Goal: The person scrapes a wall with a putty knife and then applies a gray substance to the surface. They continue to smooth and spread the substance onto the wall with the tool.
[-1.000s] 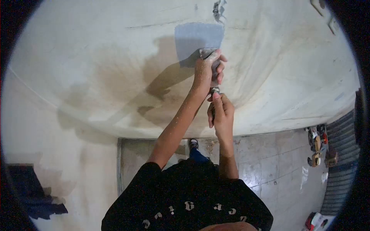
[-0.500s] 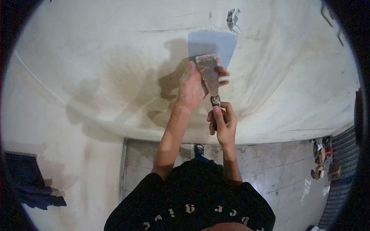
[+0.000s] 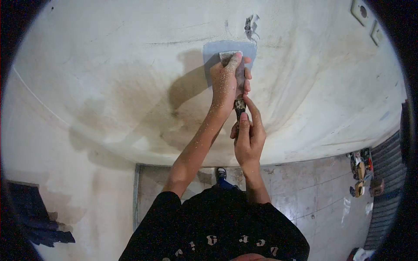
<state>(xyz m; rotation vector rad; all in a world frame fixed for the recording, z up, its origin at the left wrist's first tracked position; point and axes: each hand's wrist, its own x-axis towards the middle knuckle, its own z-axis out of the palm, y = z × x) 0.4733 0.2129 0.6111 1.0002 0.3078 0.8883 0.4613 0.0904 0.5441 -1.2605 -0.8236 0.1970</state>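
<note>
- Right hand (image 3: 250, 139): grip closed about the handle of a broad-bladed putty knife (image 3: 240, 82), thumb along the near face, forefinger reaching up beside the blade's neck.
- Left hand (image 3: 224, 82): farther out along the same tool, thumb laid across the blade face near its wide end, fingertips showing past the opposite side; blade pinched between them. Pale specks on this hand and forearm.
- Key relation: blade extends from the right grip straight into the left one. Right hand nearer the body, at the handle; left hand nearer the wide edge.
- Long axis: runs up the view, away from the torso, top leaning slightly left. Broad edge points outward, handle back toward the wearer. Pale residue along that edge.
- Tool's place: in front of the wall (image 3: 130, 43), overlapping a grey-blue patch (image 3: 209, 50) in this view. Cannot tell whether the edge touches the surface.
- Just above the patch: a damaged spot (image 3: 248, 28) with dark, ragged marks.
- Farther out: two wall plates (image 3: 360, 12) at upper right; tiled floor (image 3: 322, 182) below, one shoe (image 3: 221, 174) near the wall's foot.
</note>
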